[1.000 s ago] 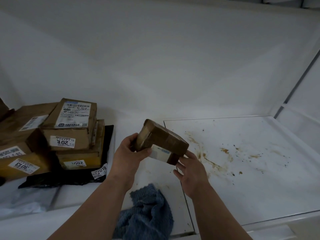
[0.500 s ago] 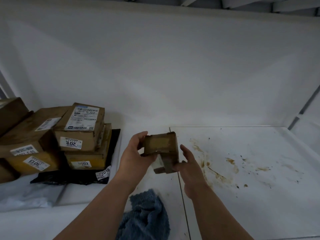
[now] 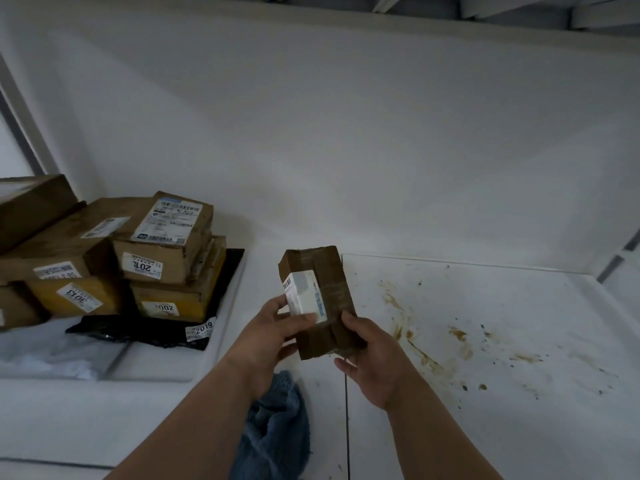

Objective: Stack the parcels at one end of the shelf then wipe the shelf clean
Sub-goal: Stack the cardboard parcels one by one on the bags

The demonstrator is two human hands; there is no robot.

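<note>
Both hands are on one small brown parcel (image 3: 320,299), held up off the shelf (image 3: 519,410) around the middle of its length. The left hand (image 3: 268,336) has its fingers wrapped on the parcel's left side, with the thumb lying over the white label (image 3: 304,296). The right hand (image 3: 372,358) grips the lower right corner, fingers curled under it. The parcel is taped all over and stands roughly on end, tilted a bit.

Right below the hands, near the shelf's front edge, there's a crumpled blue cloth (image 3: 277,431), partly hidden by the left forearm.

Over at the left end of the shelf is the pile of cardboard parcels (image 3: 114,258), stacked a couple high, with number stickers on their fronts. They sit on a flat black mailer bag (image 3: 156,332), and a pale plastic bag (image 3: 52,355) lies in front of that.

The right part of the shelf is pretty grubby, with brown smears and specks (image 3: 433,341) spread across the white surface.
</note>
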